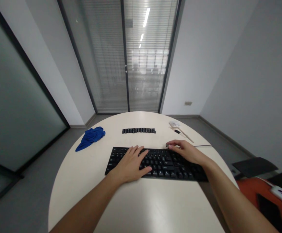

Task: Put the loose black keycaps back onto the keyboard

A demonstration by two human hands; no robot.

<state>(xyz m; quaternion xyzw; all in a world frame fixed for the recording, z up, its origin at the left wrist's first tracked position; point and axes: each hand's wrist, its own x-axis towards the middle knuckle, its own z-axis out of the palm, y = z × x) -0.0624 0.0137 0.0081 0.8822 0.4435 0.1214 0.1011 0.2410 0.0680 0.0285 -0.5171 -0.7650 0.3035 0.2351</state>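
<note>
A black keyboard (165, 165) lies across the pale table in front of me. My left hand (132, 163) rests flat on its left half, fingers spread over the keys and thumb stretched to the right. Over the keyboard's upper right edge, my right hand (181, 150) has thumb and fingers pinched together. A small dark, partly shiny thing shows at those fingertips, too small to name. Behind the keyboard, several loose black keycaps (139, 130) stand in a row. The right hand and forearm hide part of the keyboard's right end.
A crumpled blue cloth (91, 137) lies at the round table's (82, 184) left edge. At the back right are a thin wooden stick (186, 136), a clear plastic wrapper (174, 124) and a small black piece (177, 131). A cable (204, 145) runs off the right edge, near an orange chair (252, 194).
</note>
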